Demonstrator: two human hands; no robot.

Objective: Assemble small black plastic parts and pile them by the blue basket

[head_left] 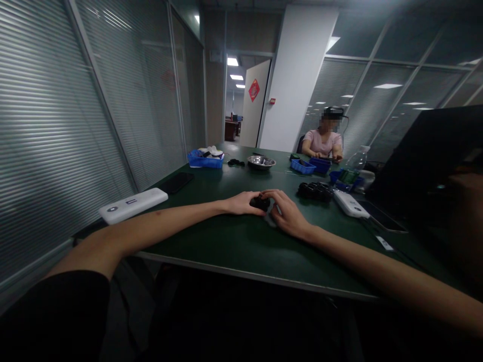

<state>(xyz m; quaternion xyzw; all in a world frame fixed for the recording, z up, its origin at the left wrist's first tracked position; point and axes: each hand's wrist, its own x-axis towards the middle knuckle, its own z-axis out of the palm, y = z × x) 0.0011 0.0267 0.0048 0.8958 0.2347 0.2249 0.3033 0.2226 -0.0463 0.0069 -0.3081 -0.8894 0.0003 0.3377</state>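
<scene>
left hand (241,203) pinches black part (259,203) between fingers and thumb. right hand (289,213), fingers bent, at its right; contact unclear.

I saw the left forearm (177,221) stretch in from the side, its wrist nearly straight, while the right forearm (377,264) slanted inward to meet it. The left grip (241,203) curved into a C, thumb on the near side. The right grip (290,213) arched beside it, fingers bent, index reaching across toward the left.
</scene>
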